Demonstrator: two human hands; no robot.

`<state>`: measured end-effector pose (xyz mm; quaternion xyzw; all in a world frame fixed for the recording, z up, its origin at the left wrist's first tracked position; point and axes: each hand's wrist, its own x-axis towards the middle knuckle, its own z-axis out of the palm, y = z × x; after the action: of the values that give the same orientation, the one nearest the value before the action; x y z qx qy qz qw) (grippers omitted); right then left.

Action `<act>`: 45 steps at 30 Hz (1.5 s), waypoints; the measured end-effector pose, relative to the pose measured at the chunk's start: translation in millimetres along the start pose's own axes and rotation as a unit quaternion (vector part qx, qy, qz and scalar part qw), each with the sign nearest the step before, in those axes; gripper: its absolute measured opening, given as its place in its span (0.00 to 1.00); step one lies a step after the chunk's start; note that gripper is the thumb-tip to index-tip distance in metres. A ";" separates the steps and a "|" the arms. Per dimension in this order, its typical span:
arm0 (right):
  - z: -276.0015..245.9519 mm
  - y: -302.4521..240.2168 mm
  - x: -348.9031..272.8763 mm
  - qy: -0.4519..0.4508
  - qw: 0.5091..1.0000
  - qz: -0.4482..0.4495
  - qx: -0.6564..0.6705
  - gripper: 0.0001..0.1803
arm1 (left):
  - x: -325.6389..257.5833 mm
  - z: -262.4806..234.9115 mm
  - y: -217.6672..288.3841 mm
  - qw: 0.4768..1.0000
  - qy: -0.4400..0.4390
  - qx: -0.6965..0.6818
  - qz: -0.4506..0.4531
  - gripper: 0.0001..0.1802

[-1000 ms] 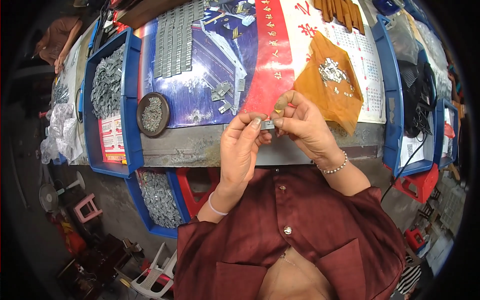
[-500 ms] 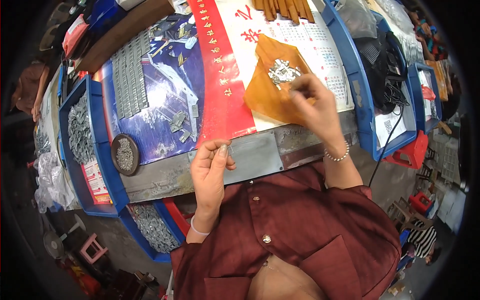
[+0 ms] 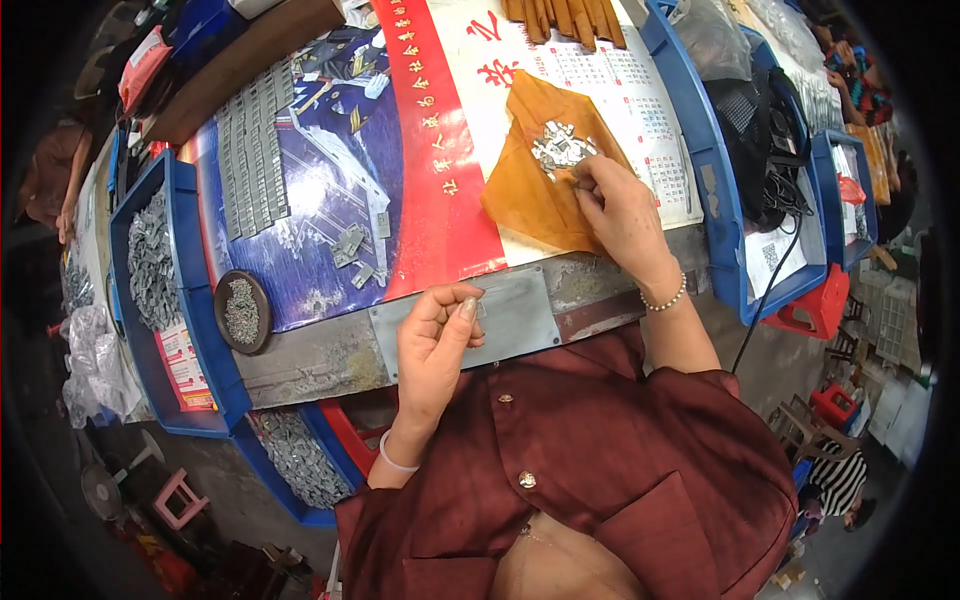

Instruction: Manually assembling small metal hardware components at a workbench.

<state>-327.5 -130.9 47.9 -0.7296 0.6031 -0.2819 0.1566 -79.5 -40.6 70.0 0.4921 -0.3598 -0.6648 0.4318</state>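
Observation:
My left hand [image 3: 437, 340] is closed above the near edge of the bench, its thumb pressed to the fingertips. A small, thin greyish piece [image 3: 481, 309] pokes out from that pinch; its exact kind is too small to tell. Farther right, my right hand [image 3: 622, 212] reaches over an orange-brown sheet [image 3: 520, 205]. Its thumb and fingers come together at the near edge of a heap of small silvery flat pieces [image 3: 562, 146]. Whether a piece is between those fingertips is hidden.
Rows of grey metal parts [image 3: 252, 160] and several loose ones [image 3: 350, 246] lie on the blue poster. A round dish [image 3: 263, 318] of tiny parts sits left, beside a blue bin [image 3: 222, 370]. Blue trays [image 3: 722, 230] line the right; rolled brown sheets [image 3: 570, 18] lie at the back.
My right hand has moved slightly left and down onto the edge of the silvery heap, its fingers stretching toward the pieces. My left hand has shifted a little right, still pinching.

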 end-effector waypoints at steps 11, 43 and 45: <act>-15.8 1.4 0.0 -0.018 0.987 0.103 0.120 0.07 | -2.8 -3.8 -5.8 1.000 -0.007 -0.014 -0.019 0.09; -18.9 13.6 13.9 -0.162 0.975 -0.095 0.120 0.17 | -2.5 -3.0 -17.1 0.999 -0.031 0.004 -0.030 0.10; -23.0 7.5 12.4 -0.185 0.975 0.012 0.125 0.16 | -2.3 -2.8 -16.8 0.999 -0.031 0.008 -0.033 0.10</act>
<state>-345.8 -142.0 64.6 -0.7366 0.5325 -0.2132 0.3584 -80.2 -32.4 54.9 0.4862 -0.3625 -0.6905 0.3942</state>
